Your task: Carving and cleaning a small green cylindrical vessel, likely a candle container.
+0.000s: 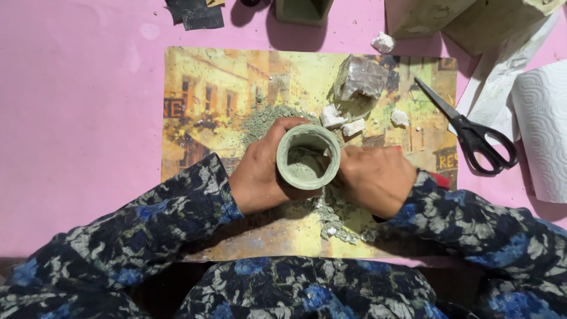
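Table: a pink table top (77, 118) carries everything in view, and dust marks it near its far edge.
Mat: a printed placemat (207, 88) showing a yellow street scene lies at the middle of the table, its near edge under the person's patterned sleeves.
Paper towel: a white embossed roll (543, 124) lies at the table's right edge.
Blocks: two pale grey-green blocks (443, 18) sit at the far right edge of the table (cut off by the frame), and another dark green piece stands at the far edge further left.
Scissors: black-handled scissors (472, 133) lie across the mat's right edge, blades pointing to the far left.
Left hand: the left hand (260, 171) is wrapped around the side of the cup, fingers curled over its far wall.
Right hand: the right hand (375, 177) presses against the cup's right side; its fingertips are hidden, so I cannot tell whether it grips anything.
Cup: a grey-green round cup (308, 156), open end up, sits held above the mat's middle, with crumbs inside.
Wrapped lump: a plastic-covered lump (360, 80) rests near the mat's far edge.
Debris: grey-green powder (266, 121) and flakes surround the cup; white chunks (342, 121) lie just beyond it.
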